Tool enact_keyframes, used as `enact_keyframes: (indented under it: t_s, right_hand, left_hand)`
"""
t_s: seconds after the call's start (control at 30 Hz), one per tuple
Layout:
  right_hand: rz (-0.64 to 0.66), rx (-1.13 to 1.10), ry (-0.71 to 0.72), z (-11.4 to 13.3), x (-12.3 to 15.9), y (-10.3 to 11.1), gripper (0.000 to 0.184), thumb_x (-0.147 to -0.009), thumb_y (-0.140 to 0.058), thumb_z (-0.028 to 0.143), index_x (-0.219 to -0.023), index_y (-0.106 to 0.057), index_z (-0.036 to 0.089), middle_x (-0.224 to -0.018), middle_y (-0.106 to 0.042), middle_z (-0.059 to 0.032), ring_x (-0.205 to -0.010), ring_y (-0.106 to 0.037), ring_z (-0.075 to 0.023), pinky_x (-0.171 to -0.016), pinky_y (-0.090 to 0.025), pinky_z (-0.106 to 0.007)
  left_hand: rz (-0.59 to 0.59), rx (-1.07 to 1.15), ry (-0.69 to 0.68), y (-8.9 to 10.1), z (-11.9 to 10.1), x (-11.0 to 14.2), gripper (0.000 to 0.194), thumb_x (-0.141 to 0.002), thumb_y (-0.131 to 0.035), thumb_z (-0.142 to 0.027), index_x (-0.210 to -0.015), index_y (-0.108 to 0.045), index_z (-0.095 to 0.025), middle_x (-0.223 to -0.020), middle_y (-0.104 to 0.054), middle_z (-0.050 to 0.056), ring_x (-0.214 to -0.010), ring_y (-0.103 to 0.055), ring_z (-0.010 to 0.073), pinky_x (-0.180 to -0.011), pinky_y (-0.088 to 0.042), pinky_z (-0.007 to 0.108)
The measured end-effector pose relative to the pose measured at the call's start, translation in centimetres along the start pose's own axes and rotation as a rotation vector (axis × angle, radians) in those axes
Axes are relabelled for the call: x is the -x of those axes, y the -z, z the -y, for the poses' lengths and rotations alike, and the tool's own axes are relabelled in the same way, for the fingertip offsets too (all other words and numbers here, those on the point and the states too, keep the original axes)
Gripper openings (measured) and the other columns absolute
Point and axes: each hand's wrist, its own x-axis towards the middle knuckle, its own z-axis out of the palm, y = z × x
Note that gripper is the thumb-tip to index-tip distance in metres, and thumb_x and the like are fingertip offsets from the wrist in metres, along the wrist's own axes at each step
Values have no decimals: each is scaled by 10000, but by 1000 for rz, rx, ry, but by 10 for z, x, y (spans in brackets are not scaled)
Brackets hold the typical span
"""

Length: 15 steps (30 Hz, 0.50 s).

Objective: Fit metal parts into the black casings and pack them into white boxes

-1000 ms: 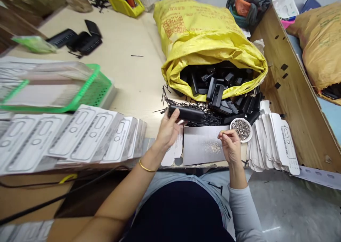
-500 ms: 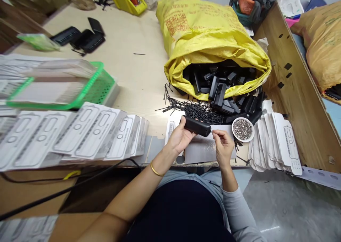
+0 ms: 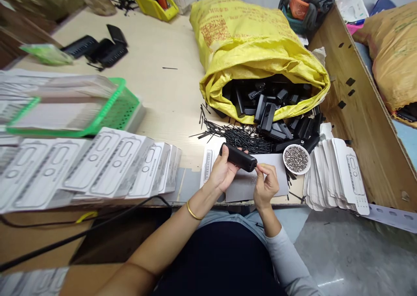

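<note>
My left hand (image 3: 224, 172) is wrapped round a long black plastic case (image 3: 239, 157), thumb on top, above a grey sheet (image 3: 241, 187) on the table. At the case's right end, my right hand (image 3: 266, 185) has its thumb and forefinger pinched together and touching it. Whatever lies in that pinch is too small to make out. A white bowl of small shiny metal pieces (image 3: 296, 159) stands to the right of my right hand. Just beyond the case lies a heap of thin black plastic sticks (image 3: 243, 137).
A yellow sack (image 3: 260, 61) spills black plastic cases (image 3: 269, 116) toward me. Printed white cards (image 3: 339, 174) stand stacked at right, beside a wooden side board (image 3: 361, 92). White printed boxes (image 3: 107, 161) and a green basket (image 3: 119, 100) fill the left. A black cable (image 3: 97, 224) crosses below.
My right hand has moved slightly left, bringing its pinched fingers against the end of the case. My left hand still holds the case.
</note>
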Motion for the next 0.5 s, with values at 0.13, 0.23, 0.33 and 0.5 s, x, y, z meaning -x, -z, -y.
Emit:
enact_keyframes:
  t_s: [0.13,0.23,0.33,0.5]
  right_hand:
    - [74,-50,-114,-6,1,6,136,-859,-576,257,-967,-637,203,-922,-647,-56,-877,-613,-174,-809,-503,-360]
    - [-10,-52,-227,-13,-10,21,198,-840,-593,310,-988,-607,180,-942,-643,-65,-876,-620,-172,-818,-505,-355]
    - [-167,-24,-246,-15,-27,37,211,-832,-594,338,-957,-588,168,-918,-634,-63,-867,-627,-174,-823,-501,-358]
    - [-137,44,-165,-7,-47,47,192,-838,-575,353,-870,-590,165,-843,-626,-48,-822,-614,-169,-818,-491,-352]
  left_hand:
    - [65,3,-95,-6,-11,21,184,-890,-553,-352,-926,-551,-172,-906,-661,47,-919,-669,210,-943,-499,436]
    - [222,-178,-227,-2,-9,38,232,-788,-672,-249,-994,-572,-213,-992,-658,51,-1061,-620,247,-991,-455,414]
    - [293,-540,-221,3,9,27,330,-656,-769,-169,-934,-593,-202,-874,-659,58,-1002,-624,268,-973,-436,395]
    - [212,-710,-397,-13,23,-29,438,-669,-766,-261,-1049,-557,-206,-1010,-642,88,-1054,-580,283,-1010,-374,409]
